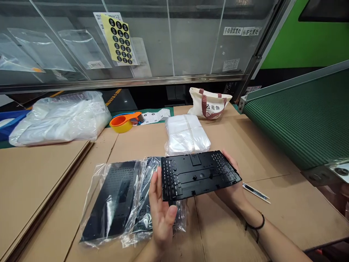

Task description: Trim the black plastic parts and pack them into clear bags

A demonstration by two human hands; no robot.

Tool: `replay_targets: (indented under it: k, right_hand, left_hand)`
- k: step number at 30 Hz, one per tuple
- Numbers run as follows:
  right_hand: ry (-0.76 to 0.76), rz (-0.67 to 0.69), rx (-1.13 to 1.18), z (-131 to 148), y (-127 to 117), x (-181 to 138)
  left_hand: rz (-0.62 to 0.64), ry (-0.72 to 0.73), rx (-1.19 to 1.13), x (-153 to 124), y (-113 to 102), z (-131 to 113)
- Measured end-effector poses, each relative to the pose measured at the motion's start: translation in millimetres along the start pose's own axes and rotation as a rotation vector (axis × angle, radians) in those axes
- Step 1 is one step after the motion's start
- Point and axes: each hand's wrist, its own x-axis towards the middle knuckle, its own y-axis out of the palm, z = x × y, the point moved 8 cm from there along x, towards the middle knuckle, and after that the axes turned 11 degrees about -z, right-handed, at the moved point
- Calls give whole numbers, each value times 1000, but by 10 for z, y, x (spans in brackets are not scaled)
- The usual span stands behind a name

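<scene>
A black plastic cover panel (200,176), with rows of vent slots at both ends and ribs on its face, is held tilted above the table. My right hand (230,183) grips it at the right end, mostly from behind, so several of its fingers are hidden. At the left end, my left hand (162,211) holds the edge, its fingers upright along the side and its thumb near the lower corner. Beneath and to the left lie similar black panels in clear plastic bags, one bagged panel (114,200) flat and another bagged panel (144,196) partly behind my left hand.
Behind the panel sits a stack of clear bags (187,133), with a cloth tote (209,103) farther back. An orange tape dispenser (124,122) and a large plastic-wrapped bundle (62,118) stand left. Thin sticks (256,193) lie right, near a green conveyor belt (302,116). Cardboard (231,233) covers the table.
</scene>
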Motion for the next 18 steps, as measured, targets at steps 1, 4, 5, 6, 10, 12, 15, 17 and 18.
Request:
replay_targets:
  k: [1, 4, 5, 6, 10, 12, 15, 17, 18]
  right_hand:
    - [-14, 4, 4, 3, 3, 2]
    - [-118, 38, -4, 94, -5, 25]
    - [-156, 57, -12, 137, -11, 39]
    - [-189, 84, -11, 180, -15, 54]
    - [-171, 162, 107, 251, -53, 153]
    - [3, 93, 173, 121, -120, 239]
    - [229, -106, 216, -137, -263, 318]
    - [290, -223, 235, -260, -344, 346]
    - [323, -270, 252, -315, -375, 353]
  left_hand:
    - [0, 10, 2, 0, -3, -4]
    - [-20, 34, 0, 16, -5, -31]
    - [-34, 41, -3, 26, -4, -44]
    - [-49, 45, -6, 38, -5, -56]
    - [-91, 88, -16, 92, -18, -128]
    - [-83, 117, 27, 112, -27, -176]
    - [-45, 89, 170, 144, -43, -231]
    - [-29, 86, 251, 186, -45, -338]
    - [-20, 108, 282, 218, -26, -429]
